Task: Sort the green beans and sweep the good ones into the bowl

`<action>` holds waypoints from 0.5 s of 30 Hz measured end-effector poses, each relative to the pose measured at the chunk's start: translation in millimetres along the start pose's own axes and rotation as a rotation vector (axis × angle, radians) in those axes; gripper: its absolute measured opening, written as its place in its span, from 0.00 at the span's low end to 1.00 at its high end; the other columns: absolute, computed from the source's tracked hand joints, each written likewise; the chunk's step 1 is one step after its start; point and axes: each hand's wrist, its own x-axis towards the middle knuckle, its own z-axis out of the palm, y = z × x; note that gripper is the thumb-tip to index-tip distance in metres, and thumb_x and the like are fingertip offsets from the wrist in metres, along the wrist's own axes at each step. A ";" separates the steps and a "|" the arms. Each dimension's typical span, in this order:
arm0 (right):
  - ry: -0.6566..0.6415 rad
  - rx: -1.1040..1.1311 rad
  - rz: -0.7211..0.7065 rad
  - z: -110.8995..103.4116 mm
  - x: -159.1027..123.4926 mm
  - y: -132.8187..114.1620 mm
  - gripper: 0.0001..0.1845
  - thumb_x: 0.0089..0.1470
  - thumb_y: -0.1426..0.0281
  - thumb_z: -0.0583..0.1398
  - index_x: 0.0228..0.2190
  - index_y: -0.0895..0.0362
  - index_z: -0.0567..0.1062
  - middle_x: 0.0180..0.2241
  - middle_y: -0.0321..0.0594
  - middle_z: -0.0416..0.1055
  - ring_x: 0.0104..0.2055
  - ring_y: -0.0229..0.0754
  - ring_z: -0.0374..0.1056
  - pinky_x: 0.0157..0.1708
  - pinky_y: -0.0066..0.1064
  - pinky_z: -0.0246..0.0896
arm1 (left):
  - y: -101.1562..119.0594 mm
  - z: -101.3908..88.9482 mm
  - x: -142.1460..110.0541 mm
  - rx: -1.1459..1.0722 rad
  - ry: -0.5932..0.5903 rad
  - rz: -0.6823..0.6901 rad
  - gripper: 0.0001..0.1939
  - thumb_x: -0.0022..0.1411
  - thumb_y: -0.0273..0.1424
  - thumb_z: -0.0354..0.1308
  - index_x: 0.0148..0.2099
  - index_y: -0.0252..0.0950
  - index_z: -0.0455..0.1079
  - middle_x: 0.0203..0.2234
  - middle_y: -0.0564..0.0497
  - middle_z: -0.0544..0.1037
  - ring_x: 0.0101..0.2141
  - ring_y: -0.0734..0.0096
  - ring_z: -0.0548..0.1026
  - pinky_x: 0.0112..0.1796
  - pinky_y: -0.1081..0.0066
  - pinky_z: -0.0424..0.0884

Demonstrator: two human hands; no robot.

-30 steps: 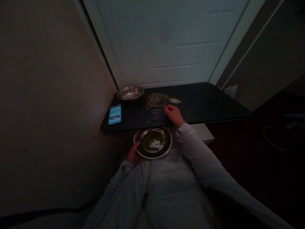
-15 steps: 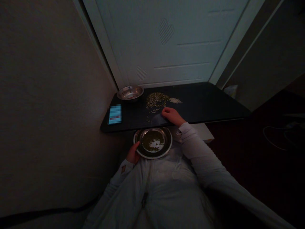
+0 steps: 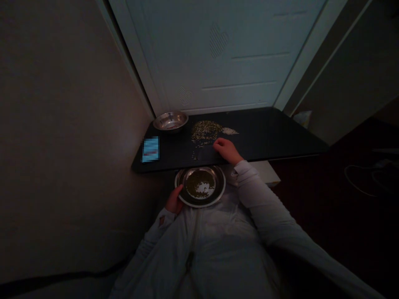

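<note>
My left hand (image 3: pixel 175 200) grips the left rim of a steel bowl (image 3: pixel 220 193), held at my lap just below the table's front edge. Small green beans (image 3: pixel 195 179) and white grains (image 3: pixel 203 189) lie inside it. Over the table's front part, my right hand (image 3: pixel 227 150) is closed on a thin, see-through flat piece (image 3: pixel 205 153), hard to make out against the dark top. Beyond that hand spreads a mixed pile of green beans and pale grains (image 3: pixel 206 129), with a small heap of white grains (image 3: pixel 230 131) at its right. A few loose grains lie nearer the edge.
A second steel bowl (image 3: pixel 171 121) stands at the back left of the black table (image 3: pixel 274 133). In front of it lies a blurred blue phone-like rectangle (image 3: pixel 150 149). A white box (image 3: pixel 264 172) sits under the front edge. A door (image 3: pixel 218 74) rises behind; a wall (image 3: pixel 77 124) is at left.
My right hand has shifted very slightly right, and the flat piece in it looks darker and fainter. My left hand and the bowl have stayed put.
</note>
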 end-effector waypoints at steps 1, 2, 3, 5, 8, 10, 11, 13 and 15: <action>0.007 -0.009 0.001 0.1 0.3 0.1 0.06 0.39 0.69 0.51 0.18 0.58 0.64 0.18 0.31 0.60 0.23 0.33 0.55 0.26 0.25 0.48 | -0.3 -0.4 0.2 -0.005 -0.010 0.002 0.09 0.50 0.32 0.53 0.29 0.34 0.72 0.29 0.48 0.79 0.46 0.60 0.67 0.49 0.65 0.60; 0.017 -0.018 0.000 0.1 0.4 -0.2 0.06 0.39 0.69 0.51 0.18 0.58 0.64 0.18 0.31 0.60 0.23 0.33 0.55 0.26 0.25 0.48 | -0.6 -0.7 0.5 -0.011 -0.018 0.005 0.09 0.50 0.32 0.53 0.30 0.34 0.72 0.29 0.48 0.79 0.46 0.60 0.67 0.49 0.65 0.60; 0.032 -0.027 -0.001 0.1 0.3 -0.9 0.06 0.39 0.69 0.51 0.18 0.58 0.64 0.18 0.31 0.60 0.23 0.32 0.55 0.26 0.25 0.48 | -0.9 -1.0 0.7 -0.015 -0.026 0.007 0.09 0.50 0.32 0.53 0.30 0.34 0.72 0.30 0.48 0.78 0.46 0.60 0.67 0.49 0.65 0.59; 0.067 -0.031 0.005 -0.2 0.0 -2.3 0.06 0.39 0.69 0.51 0.18 0.58 0.64 0.18 0.31 0.60 0.23 0.32 0.55 0.26 0.25 0.48 | -1.1 -1.2 0.9 -0.023 -0.028 0.002 0.09 0.49 0.32 0.54 0.30 0.33 0.72 0.30 0.48 0.78 0.46 0.61 0.67 0.49 0.65 0.59; 0.092 -0.016 0.020 -0.4 -0.2 -2.9 0.06 0.39 0.69 0.51 0.19 0.58 0.64 0.18 0.31 0.60 0.23 0.33 0.55 0.26 0.25 0.49 | -0.6 -0.8 0.3 -0.032 -0.016 -0.023 0.09 0.50 0.31 0.53 0.30 0.33 0.72 0.29 0.48 0.79 0.46 0.61 0.68 0.49 0.65 0.59; 0.080 -0.001 0.011 -0.2 0.3 -1.5 0.06 0.40 0.69 0.52 0.19 0.58 0.65 0.19 0.31 0.61 0.24 0.33 0.56 0.27 0.25 0.49 | -0.1 -0.3 -0.5 -0.038 0.001 -0.025 0.09 0.51 0.31 0.52 0.30 0.33 0.72 0.28 0.48 0.79 0.46 0.62 0.68 0.49 0.66 0.60; 0.068 0.009 0.001 0.1 0.7 -0.4 0.06 0.40 0.69 0.52 0.20 0.58 0.65 0.19 0.32 0.62 0.24 0.33 0.57 0.27 0.25 0.50 | 0.2 -0.1 -0.9 -0.038 0.004 -0.023 0.09 0.51 0.31 0.52 0.30 0.33 0.72 0.28 0.48 0.79 0.46 0.62 0.68 0.49 0.66 0.60; 0.041 0.044 -0.020 1.0 1.8 2.2 0.07 0.41 0.68 0.52 0.21 0.59 0.66 0.20 0.32 0.63 0.25 0.33 0.58 0.28 0.25 0.51 | 0.3 -0.1 -1.4 -0.032 -0.004 -0.017 0.10 0.51 0.31 0.52 0.31 0.33 0.73 0.28 0.48 0.79 0.46 0.62 0.68 0.49 0.67 0.60; 0.013 0.076 -0.039 2.1 2.9 4.5 0.08 0.41 0.67 0.52 0.22 0.59 0.67 0.21 0.33 0.64 0.25 0.33 0.59 0.29 0.26 0.51 | 0.2 -0.3 -1.3 -0.031 -0.018 -0.013 0.10 0.51 0.31 0.52 0.31 0.33 0.73 0.28 0.48 0.79 0.46 0.62 0.68 0.49 0.67 0.60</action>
